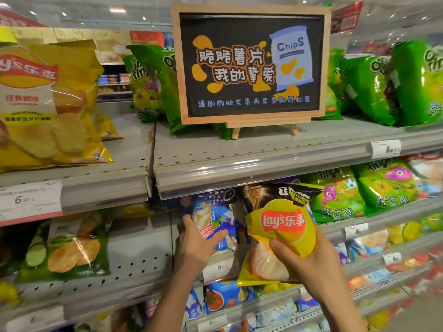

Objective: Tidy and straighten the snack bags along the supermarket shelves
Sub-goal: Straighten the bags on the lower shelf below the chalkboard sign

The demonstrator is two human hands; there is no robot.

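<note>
In the head view, one yellow-and-black Lay's bag is gripped by the right hand, whose fingers are curled round its lower right side; the bag is held upright in front of the second shelf, just below the rail of the upper shelf. The left hand is laid with straight fingers against one blue snack bag standing on the second shelf, just left of the held bag; nothing is clasped by it. On the upper shelf, one wooden-framed chalkboard sign is stood on a small easel, with a drawn chip packet and Chinese lettering on it. Two yellow Lay's bags are seen leaning at the far left of that shelf, one behind the other. Green bags are stacked on both sides of the sign: at least two to its left and at least three to its right, the exact count being hidden by overlap and blur. One green cucumber-print bag is seen on the lower left shelf. Three price labels can be made out clearly: one at the left rail, one at the upper right rail, and one below the hands.
</note>
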